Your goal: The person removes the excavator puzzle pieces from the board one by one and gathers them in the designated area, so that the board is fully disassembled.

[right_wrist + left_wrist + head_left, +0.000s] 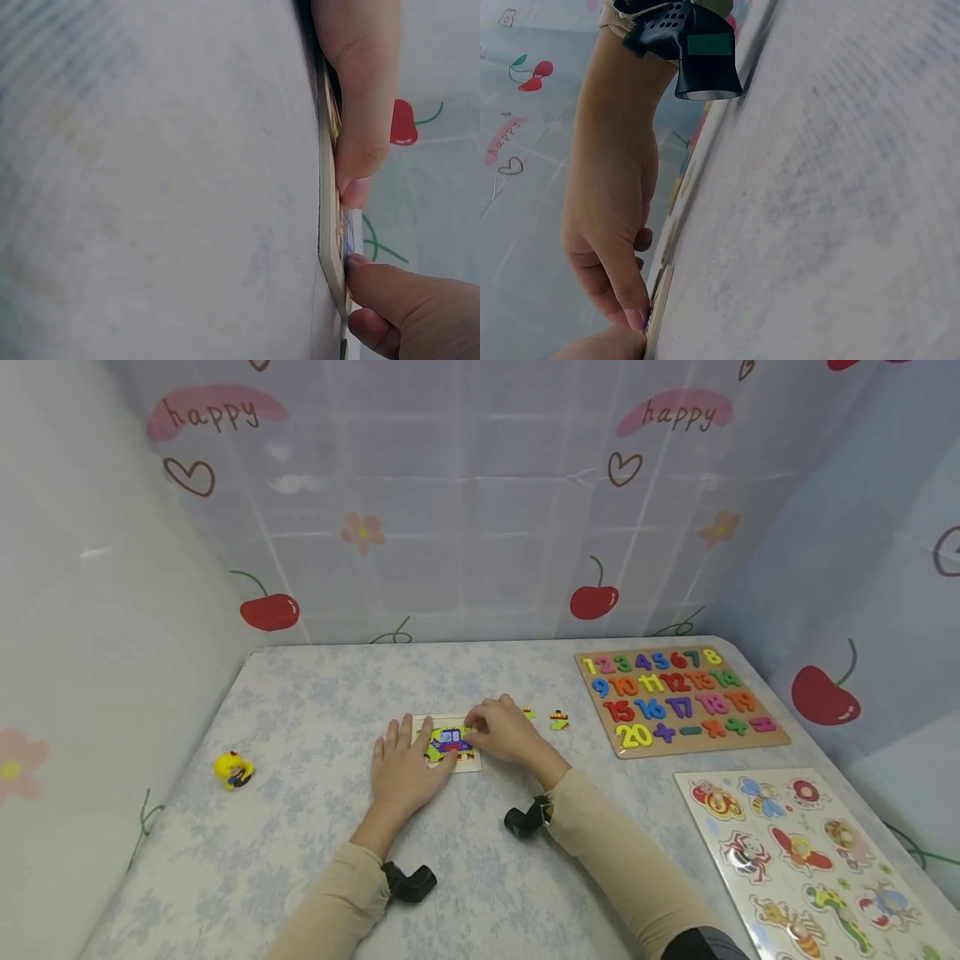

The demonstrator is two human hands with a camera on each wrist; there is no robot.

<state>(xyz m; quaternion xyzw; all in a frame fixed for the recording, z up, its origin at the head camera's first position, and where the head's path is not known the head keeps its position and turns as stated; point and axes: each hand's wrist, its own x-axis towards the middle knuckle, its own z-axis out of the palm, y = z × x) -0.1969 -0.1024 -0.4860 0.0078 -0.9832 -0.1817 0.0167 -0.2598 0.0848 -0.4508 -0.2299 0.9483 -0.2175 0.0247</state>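
A small wooden puzzle board [468, 765] with a purple vehicle picture lies flat on the table. My left hand [405, 774] rests on its left part, fingers extended, the thumb along the lower edge of the picture. At the board's upper right, my right hand [508, 732] has curled fingers and pinches a small yellow-green piece [468, 729], mostly hidden by the fingertips. In the left wrist view the right hand [615, 217] reaches down to the board [658, 311]. The right wrist view has the left thumb [364, 112] on the board [327, 217] and the right hand [412, 307] beside it.
Two loose pieces, one partly covered [528, 712] and one in view [559, 720], lie right of the board. A number board [705, 739] and an insect puzzle [720, 860] are at the right. A yellow toy figure [233, 770] stands at the left.
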